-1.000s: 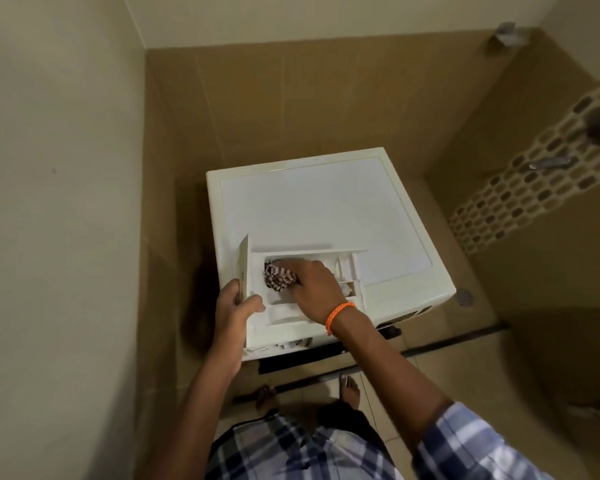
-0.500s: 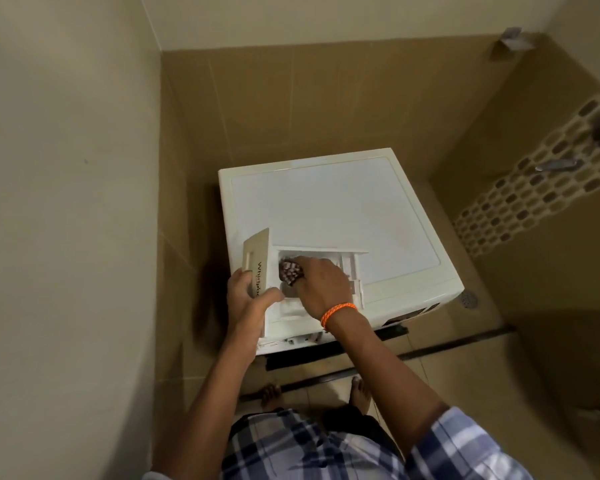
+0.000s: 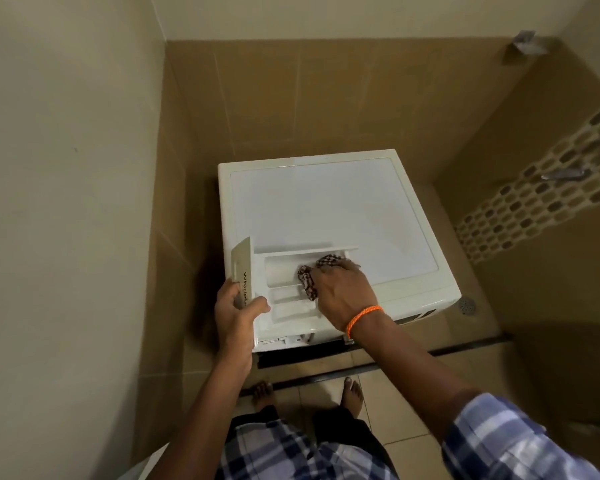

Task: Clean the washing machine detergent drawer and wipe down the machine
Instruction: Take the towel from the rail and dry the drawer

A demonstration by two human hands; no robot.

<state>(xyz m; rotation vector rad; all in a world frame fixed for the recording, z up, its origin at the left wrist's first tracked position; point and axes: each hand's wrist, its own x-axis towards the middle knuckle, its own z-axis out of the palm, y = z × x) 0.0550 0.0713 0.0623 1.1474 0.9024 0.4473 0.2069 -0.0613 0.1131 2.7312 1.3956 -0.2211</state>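
Standing over the white washing machine (image 3: 329,209), which is sitting in a tiled corner. Resting the detergent drawer (image 3: 284,292) flat on the machine's top, near its front left corner, with the beige front panel (image 3: 244,268) tilted up on the left side.

Gripping this front panel with the left hand (image 3: 238,313): thumb (image 3: 257,303) curled over the panel's near edge, the other fingers wrapped behind it, so closed narrow around the panel.

Pressing a checkered cloth (image 3: 309,282) into the drawer with the right hand (image 3: 342,292), toward the drawer's right end. Bunching the cloth under the palm, with folds showing at the left of the hand and above the knuckles. Curling the right fingers down over the cloth; not possible to tell how tightly, because the fingertips are hidden under the hand. Wearing an orange band (image 3: 362,318) on the right wrist and a blue plaid sleeve (image 3: 510,441) on the right arm.

Leaving the drawer's left compartments uncovered and pale. Keeping both bare feet (image 3: 352,393) on the tiled floor (image 3: 395,410), just before the machine. Showing a round floor drain (image 3: 466,305) at the right of the machine.
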